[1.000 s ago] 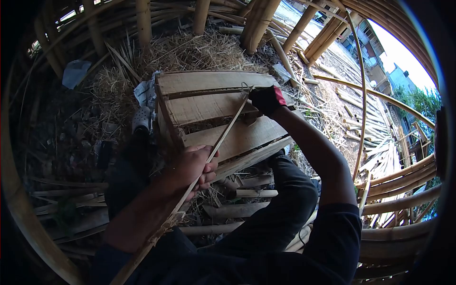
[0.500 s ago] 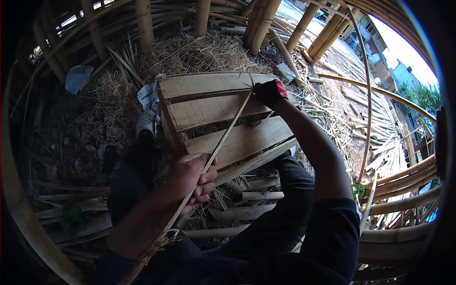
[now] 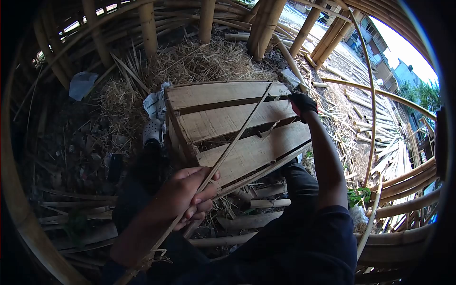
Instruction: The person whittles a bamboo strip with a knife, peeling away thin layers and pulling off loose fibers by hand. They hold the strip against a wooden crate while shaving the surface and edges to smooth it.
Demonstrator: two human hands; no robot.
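Note:
My left hand [image 3: 192, 197], bare, is wrapped round a long thin bamboo strip [image 3: 232, 145] in front of the crate. The strip slants up and right, its far tip over the top slat. A slatted wooden crate [image 3: 223, 121] stands between my legs, with gaps between its pale boards. My right hand [image 3: 304, 105], in a black and red glove, is at the crate's upper right corner, apart from the strip. Its fingers are curled, and what they hold, if anything, is too small to make out.
Straw [image 3: 199, 61] lies behind the crate. Upright bamboo posts [image 3: 266, 31] rise at the back, and a curved pole [image 3: 372, 109] stands at the right. Split bamboo pieces [image 3: 384, 147] are strewn beyond. A grey shoe [image 3: 152, 131] is left of the crate.
My right hand has left the strip's tip and moved right and slightly down to the crate's corner. The strip's far tip now points freely over the top slat.

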